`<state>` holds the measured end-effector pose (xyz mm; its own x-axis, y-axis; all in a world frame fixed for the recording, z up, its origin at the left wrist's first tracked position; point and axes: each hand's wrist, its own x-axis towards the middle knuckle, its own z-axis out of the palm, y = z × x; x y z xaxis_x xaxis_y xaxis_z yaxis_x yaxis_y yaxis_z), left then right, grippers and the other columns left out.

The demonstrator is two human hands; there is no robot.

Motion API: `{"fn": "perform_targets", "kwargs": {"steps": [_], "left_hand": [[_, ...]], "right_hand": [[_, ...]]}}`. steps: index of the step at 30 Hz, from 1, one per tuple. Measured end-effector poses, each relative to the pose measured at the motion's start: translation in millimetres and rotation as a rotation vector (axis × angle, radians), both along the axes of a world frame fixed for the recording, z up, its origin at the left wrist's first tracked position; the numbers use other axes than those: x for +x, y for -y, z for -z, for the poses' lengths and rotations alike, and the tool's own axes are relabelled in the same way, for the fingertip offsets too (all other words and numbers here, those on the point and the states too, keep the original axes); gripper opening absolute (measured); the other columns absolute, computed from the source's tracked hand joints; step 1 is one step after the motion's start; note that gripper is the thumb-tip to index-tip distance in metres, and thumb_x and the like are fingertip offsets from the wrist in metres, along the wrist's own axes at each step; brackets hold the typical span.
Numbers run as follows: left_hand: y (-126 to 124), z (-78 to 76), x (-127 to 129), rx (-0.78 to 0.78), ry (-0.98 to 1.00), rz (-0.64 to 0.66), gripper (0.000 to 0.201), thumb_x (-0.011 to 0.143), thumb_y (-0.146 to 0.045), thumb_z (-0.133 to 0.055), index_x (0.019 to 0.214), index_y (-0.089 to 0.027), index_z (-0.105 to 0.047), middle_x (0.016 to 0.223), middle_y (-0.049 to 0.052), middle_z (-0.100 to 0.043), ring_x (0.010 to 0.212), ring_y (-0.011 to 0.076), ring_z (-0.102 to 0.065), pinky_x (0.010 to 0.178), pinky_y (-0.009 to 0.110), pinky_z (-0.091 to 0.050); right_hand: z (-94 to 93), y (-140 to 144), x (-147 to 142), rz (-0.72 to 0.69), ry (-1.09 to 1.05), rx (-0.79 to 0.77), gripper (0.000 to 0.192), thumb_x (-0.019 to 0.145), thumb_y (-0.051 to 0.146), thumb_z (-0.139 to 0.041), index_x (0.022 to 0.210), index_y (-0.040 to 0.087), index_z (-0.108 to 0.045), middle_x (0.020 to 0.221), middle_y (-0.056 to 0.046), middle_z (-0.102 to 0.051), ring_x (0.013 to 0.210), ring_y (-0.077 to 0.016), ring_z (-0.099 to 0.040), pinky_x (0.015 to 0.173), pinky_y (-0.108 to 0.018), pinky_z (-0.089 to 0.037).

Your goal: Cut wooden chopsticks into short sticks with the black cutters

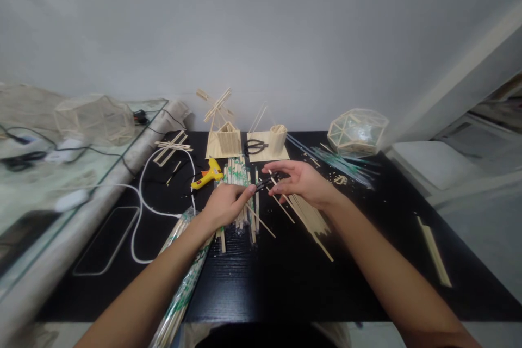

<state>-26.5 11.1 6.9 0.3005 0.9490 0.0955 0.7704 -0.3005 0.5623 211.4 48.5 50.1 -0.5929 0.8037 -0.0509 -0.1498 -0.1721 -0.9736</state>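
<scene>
My left hand (227,204) is closed on a small dark hand tool (261,184), which points right towards my other hand; its exact kind is hard to make out. My right hand (305,182) pinches a thin wooden stick (297,213) that slants down to the right, its upper end near the tool's tip. Beneath that hand lies a bundle of similar wooden sticks (312,216). Loose sticks and plastic-wrapped chopsticks (236,172) lie beside and behind my left hand.
A yellow glue gun (209,174) and a white cable (141,190) are on the left. Two stick models on wooden bases (212,147), with black scissors (255,146), stand at the back. A faceted stick frame (358,131) is back right. Wrapped chopsticks (183,283) lie under my left forearm.
</scene>
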Motion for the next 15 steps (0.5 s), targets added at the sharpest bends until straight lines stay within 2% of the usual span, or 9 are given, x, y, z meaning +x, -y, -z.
{"fn": "perform_targets", "kwargs": {"steps": [5, 10, 12, 15], "left_hand": [[-2, 4.9, -1, 0.015, -0.103, -0.074, 0.070, 0.100, -0.067, -0.025, 0.059, -0.020, -0.057, 0.057, 0.004, -0.058, 0.058, 0.0196, -0.055, 0.059, 0.030, -0.027], [-5, 13.0, -4, 0.027, -0.136, -0.125, 0.071, 0.100, -0.067, -0.025, 0.056, -0.020, -0.055, 0.056, 0.006, -0.059, 0.055, 0.0198, -0.053, 0.057, 0.029, -0.025], [-7, 15.7, -5, 0.026, -0.147, -0.125, 0.071, 0.100, -0.068, -0.026, 0.056, -0.020, -0.054, 0.056, 0.006, -0.058, 0.055, 0.0199, -0.053, 0.058, 0.029, -0.026], [-8, 17.3, -6, 0.024, -0.148, -0.120, 0.071, 0.100, -0.068, -0.026, 0.055, -0.020, -0.053, 0.055, 0.005, -0.056, 0.055, 0.0194, -0.052, 0.058, 0.030, -0.025]], "right_hand": [[-7.9, 1, 6, 0.018, 0.011, 0.036, 0.054, 0.066, 0.020, -0.090, 0.117, 0.021, -0.073, 0.145, -0.012, -0.058, 0.082, -0.0183, -0.075, 0.055, -0.024, -0.064], [-8.8, -3, 11, 0.083, 0.068, 0.083, 0.056, 0.066, 0.022, -0.090, 0.119, 0.021, -0.073, 0.145, -0.012, -0.059, 0.083, -0.0203, -0.075, 0.059, -0.029, -0.067], [-5.4, -11, 19, 0.173, 0.157, 0.113, 0.056, 0.067, 0.021, -0.088, 0.120, 0.020, -0.072, 0.139, -0.014, -0.062, 0.080, -0.0200, -0.076, 0.064, -0.033, -0.068], [4.5, -33, 44, 0.446, 0.318, 0.186, 0.058, 0.065, 0.017, -0.087, 0.121, 0.017, -0.071, 0.134, -0.016, -0.065, 0.074, -0.0202, -0.075, 0.068, -0.039, -0.068]]}}
